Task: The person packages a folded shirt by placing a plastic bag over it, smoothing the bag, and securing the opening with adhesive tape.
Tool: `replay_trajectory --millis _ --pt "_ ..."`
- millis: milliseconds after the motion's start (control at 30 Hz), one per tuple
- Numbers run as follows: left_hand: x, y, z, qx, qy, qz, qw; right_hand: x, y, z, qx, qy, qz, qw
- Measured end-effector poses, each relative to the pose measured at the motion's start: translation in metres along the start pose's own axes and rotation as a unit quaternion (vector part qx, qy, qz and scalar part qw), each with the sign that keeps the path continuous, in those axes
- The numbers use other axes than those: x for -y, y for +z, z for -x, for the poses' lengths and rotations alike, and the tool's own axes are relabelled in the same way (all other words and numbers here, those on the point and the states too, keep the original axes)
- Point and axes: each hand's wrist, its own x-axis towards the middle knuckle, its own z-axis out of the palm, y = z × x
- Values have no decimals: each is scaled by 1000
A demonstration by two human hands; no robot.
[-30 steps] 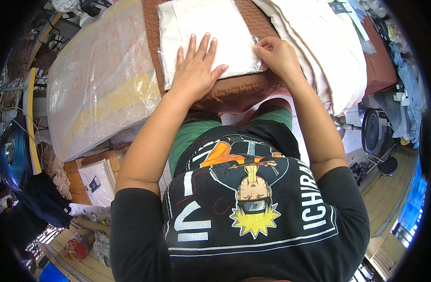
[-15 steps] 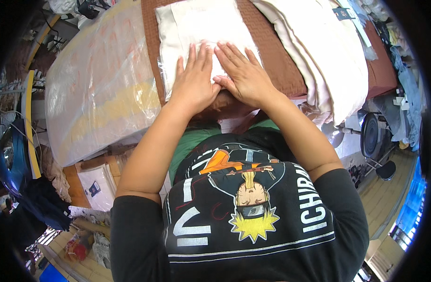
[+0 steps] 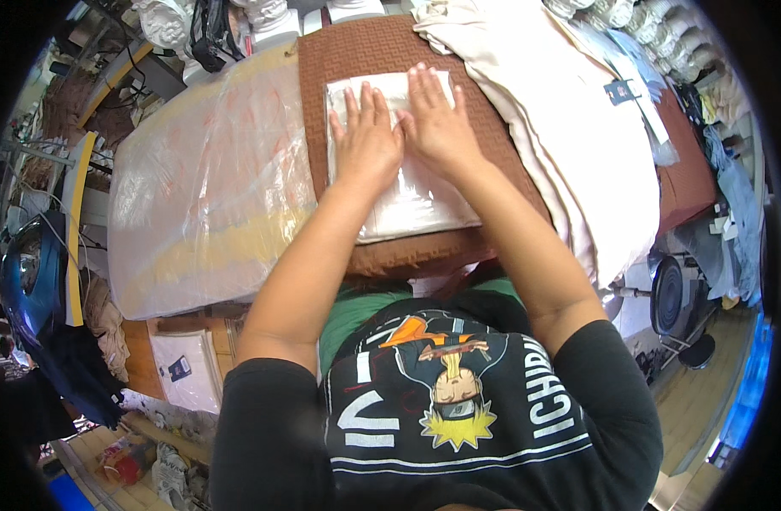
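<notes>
A folded white garment in a clear plastic bag (image 3: 416, 211) lies flat on a brown textured cloth (image 3: 352, 47) in front of me. My left hand (image 3: 369, 145) rests palm down on the left part of the bag, fingers stretched out. Beside it my right hand (image 3: 441, 128) also lies flat, its fingertips close to the bag's far edge. The two thumbs almost meet. Light glints off the creased plastic between my wrists, and both palms hide part of the bag. Neither hand holds anything.
Left of the brown cloth is a surface covered in clear plastic (image 3: 207, 179). Cream fabric (image 3: 577, 145) is heaped on the right, with a dark tag (image 3: 617, 92) near it. Another bagged garment (image 3: 190, 375) lies lower left. A black round stool (image 3: 668, 294) stands at right.
Both hands have slid away from me over the bag, from its near part to its far part. The view has shifted, showing more of the far side.
</notes>
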Motion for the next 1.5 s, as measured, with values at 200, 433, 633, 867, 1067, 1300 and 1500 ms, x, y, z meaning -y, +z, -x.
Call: replay_trajectory --millis 200,433,633,867,1067,1300,1500 --pt "5 32 5 -33 -7 50 998 2 41 4 -19 21 -54 998" --pt "4 28 3 -47 -12 59 997 3 38 3 2 21 -66 998" --pt "4 30 2 -49 -12 52 997 2 40 3 4 22 -70 997" --pt "2 28 3 -51 -10 40 998 2 42 4 -3 24 -89 996" --pt "10 12 -11 78 -45 143 986 -10 24 -14 111 88 -296 945" --pt "10 8 -13 44 -3 22 999 -8 21 -12 23 21 -81 996" --pt "14 28 0 -27 23 10 999 -7 49 7 -23 12 -16 1000"
